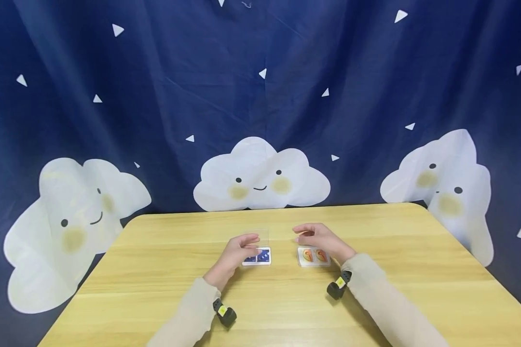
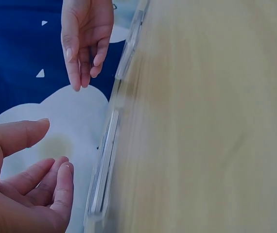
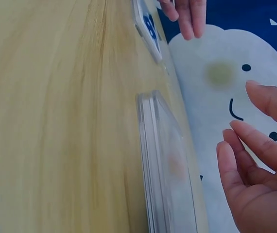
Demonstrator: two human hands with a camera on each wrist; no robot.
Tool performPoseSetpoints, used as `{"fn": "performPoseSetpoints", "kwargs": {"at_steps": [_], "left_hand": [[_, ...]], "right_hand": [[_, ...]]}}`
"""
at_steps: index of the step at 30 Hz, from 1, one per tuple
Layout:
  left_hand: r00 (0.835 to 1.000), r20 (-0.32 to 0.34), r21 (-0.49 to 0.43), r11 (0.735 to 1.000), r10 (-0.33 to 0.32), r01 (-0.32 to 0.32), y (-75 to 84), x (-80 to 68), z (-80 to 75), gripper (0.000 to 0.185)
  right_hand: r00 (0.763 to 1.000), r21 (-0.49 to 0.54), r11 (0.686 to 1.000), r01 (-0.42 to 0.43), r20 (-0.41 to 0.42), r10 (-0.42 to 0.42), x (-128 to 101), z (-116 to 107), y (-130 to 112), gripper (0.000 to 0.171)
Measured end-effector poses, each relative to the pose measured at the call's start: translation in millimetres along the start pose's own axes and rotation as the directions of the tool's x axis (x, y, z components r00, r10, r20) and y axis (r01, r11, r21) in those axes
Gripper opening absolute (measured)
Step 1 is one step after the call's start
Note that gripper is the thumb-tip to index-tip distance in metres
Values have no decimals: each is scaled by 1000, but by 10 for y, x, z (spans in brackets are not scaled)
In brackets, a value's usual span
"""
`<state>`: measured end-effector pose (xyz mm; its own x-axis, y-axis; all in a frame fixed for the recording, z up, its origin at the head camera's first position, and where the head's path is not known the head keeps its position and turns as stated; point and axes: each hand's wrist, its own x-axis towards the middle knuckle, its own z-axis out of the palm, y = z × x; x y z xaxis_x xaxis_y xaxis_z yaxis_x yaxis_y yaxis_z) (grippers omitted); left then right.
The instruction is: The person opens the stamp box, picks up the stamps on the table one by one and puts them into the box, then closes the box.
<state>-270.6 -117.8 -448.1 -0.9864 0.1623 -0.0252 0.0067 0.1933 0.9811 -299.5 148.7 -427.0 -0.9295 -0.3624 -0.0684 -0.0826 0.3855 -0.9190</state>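
Blue cards with white marks lie in a shallow clear box [image 1: 264,255] on the table, with a transparent lid [image 1: 262,236] behind it. Over that box hovers my left hand [image 1: 236,251], partly covering it in the head view; its thumb and fingers are apart with nothing between them. To the right sits a second clear box [image 1: 314,257] showing two orange-and-yellow pictures. Just above and behind it is my right hand [image 3: 265,165], fingers gently bent, thumb separated from them and holding nothing. Seen edge-on, the second box [image 3: 163,170] looks like a stack of thin layers.
A light wooden table [image 1: 165,270] extends around both boxes. Behind its far edge hangs a dark blue curtain [image 1: 226,96] printed with clouds and white triangles. Each wrist wears a black camera strap [image 1: 226,313] over a beige sleeve [image 1: 186,313].
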Motion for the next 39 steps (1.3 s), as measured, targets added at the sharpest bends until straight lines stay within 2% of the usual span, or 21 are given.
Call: {"fn": "performPoseSetpoints", "kwargs": {"at_steps": [6, 14, 20, 30, 39], "left_hand": [[999, -38, 0, 1000, -9, 9, -11, -33, -77, 50], [998, -48, -8, 999, -34, 34, -50, -66, -128, 51], [996, -77, 38, 998, -45, 48, -112, -65, -209, 50], [998, -45, 47, 998, -50, 52, -119, -114, -297, 51], [996, -44, 37, 996, -74, 75, -158, -104, -339, 52]], "right_hand": [[1000, 11, 1000, -8, -1, 8, 108, 105, -42, 44], [1000, 36, 999, -15, 10, 14, 246, 246, -45, 42], [1000, -62, 998, 11, 8, -10, 350, 340, -102, 42], [1000, -76, 997, 8, 16, -6, 487, 467, -159, 45], [1000, -20, 1000, -16, 23, 17, 608, 577, -151, 53]]}}
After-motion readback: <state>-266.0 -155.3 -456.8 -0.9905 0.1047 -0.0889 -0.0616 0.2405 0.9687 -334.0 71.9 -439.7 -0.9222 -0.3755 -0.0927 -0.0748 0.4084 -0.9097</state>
